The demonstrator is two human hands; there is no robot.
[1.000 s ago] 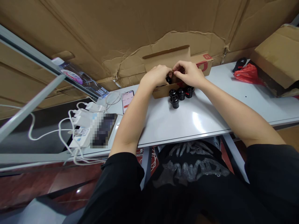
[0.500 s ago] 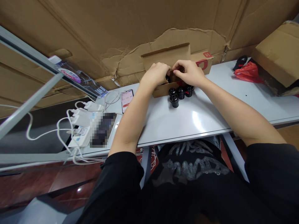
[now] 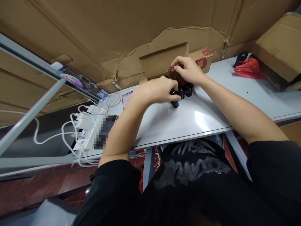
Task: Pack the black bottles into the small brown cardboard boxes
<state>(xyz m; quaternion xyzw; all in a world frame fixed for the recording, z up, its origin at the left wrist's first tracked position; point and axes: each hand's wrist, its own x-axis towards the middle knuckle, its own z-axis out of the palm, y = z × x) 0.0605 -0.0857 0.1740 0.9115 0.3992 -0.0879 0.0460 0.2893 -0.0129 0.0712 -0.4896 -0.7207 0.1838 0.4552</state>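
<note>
My left hand [image 3: 161,89] reaches over a small group of glossy black cylindrical parts [image 3: 188,90] on the table, in front of an open cardboard box [image 3: 164,61]. Its thumb and fingers are apart around the nearest parts; I see no firm grip. My right hand [image 3: 188,68] hovers at the box's opening, fingers loosely curled with a gap to the thumb and nothing visible between them. Several black parts stand close together, one of them with a red mark. The left hand partly covers them, and the box's inside is mostly hidden.
A phone [image 3: 126,99] with a lit screen lies left of the box, near a power strip [image 3: 86,135] with white cables. A clear bottle [image 3: 80,81] leans by the metal frame. A red plastic bag [image 3: 250,68] and a larger carton [image 3: 279,50] are at the right.
My left hand has come out of the box and moved down toward me, over the black parts. My right hand has stayed by the box opening. The view has shifted slightly.
</note>
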